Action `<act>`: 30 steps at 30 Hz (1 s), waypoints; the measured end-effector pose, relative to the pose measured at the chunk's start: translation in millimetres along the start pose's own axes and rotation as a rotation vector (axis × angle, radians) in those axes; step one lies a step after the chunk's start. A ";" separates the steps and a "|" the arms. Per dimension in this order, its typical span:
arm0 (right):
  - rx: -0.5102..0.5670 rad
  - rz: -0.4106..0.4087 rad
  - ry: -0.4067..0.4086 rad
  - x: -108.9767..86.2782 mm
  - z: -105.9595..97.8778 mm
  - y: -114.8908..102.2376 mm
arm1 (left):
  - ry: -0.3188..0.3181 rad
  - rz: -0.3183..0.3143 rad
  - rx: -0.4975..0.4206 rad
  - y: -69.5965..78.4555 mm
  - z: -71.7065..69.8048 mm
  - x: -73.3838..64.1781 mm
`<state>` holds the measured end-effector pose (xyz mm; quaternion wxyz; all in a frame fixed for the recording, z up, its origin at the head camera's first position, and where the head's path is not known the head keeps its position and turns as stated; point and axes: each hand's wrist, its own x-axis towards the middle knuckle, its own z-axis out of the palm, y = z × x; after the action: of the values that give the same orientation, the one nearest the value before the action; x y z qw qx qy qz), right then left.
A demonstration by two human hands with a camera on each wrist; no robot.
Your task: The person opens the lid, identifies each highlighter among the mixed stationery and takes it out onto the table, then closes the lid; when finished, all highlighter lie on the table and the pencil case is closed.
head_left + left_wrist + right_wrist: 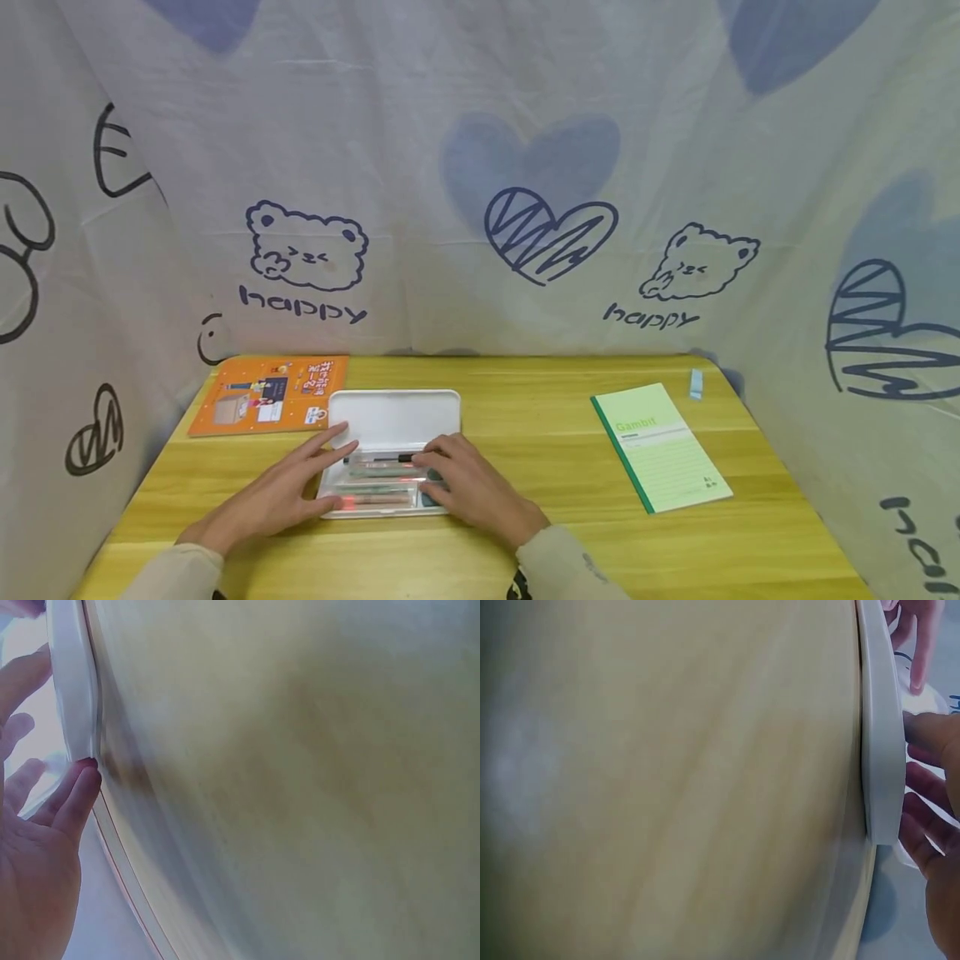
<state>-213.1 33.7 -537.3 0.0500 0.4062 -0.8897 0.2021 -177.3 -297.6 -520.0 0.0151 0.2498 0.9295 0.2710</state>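
Observation:
A white pencil case [393,419] stands on the table with its lid raised at the back. Inside lie several pens and pencils [378,498], among them a black pen [390,458] along the rear. My left hand [277,493] spreads its fingers at the left side of the case. In the left wrist view, fingertips of the left hand [37,847] meet the corner of the white case [73,682]. My right hand [472,483] reaches over the right end, its fingers loosely bent near the pen's end. The right wrist view shows right-hand fingers [922,784] beside the case wall [883,735].
An orange picture booklet [258,396] lies behind and left of the case. On the right rests a pale green notebook [663,450], with a small light-blue object [696,384] near the back right corner. A printed cloth [420,275] hangs around the wooden table [540,417].

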 end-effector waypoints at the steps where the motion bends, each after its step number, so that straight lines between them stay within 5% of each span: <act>1: -0.007 0.002 0.006 0.7 0.6 -0.2 | -0.013 -0.014 -0.013 -0.3 -0.6 0.3; 11: -0.071 0.059 -0.026 8.9 1.9 -6.1 | -0.095 -0.102 -0.074 -3.0 -5.3 1.0; 24: -0.188 0.061 -0.051 26.7 3.4 -23.7 | -0.120 -0.122 -0.095 -3.0 -5.8 2.1; 30: -0.119 0.123 -0.015 31.5 6.7 -29.6 | -0.131 -0.132 -0.091 -4.2 -3.5 2.4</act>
<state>-211.5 -8.5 -526.0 0.0550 0.3485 -0.9238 0.1485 -181.9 -301.2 -518.9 0.1050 0.2041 0.9276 0.2947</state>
